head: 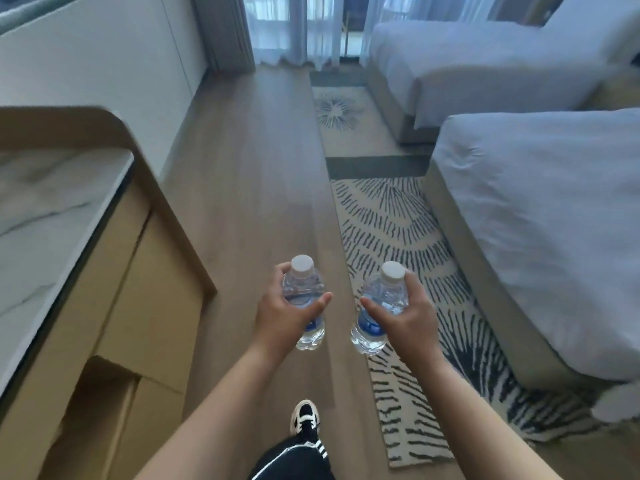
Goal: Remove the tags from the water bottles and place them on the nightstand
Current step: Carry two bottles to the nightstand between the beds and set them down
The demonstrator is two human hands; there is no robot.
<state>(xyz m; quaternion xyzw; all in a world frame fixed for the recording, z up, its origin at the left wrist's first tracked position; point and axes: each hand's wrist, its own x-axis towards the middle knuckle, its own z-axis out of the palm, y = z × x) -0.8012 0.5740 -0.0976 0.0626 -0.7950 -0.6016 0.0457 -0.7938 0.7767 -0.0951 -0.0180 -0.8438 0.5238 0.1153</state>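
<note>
Head view. Left hand (282, 315) wraps the left clear plastic water bottle with white screw cap (304, 303) at its shoulder, thumb across the front, fingers curled behind. Right hand (407, 315) grips the right clear plastic water bottle with white cap (381, 306) the same way. Both bottles upright, near each other but apart, held out in front over the wood-grain plank floor (256, 188). Likely a carrying hold: upright and level, one per hand, ready to set down. Each bottle is ribbed and transparent with a blue label band low on the body. No tags visible on the necks; the step in hand appears to be carrying. Nightstand not identifiable in view. Left: marble-topped tan wooden bench (52, 216). Right: two beds with smooth white linen (536, 220), and a cream rug with dark dashed pattern (391, 223) alongside. One black-and-white sneaker (304, 415) on the floor below.
</note>
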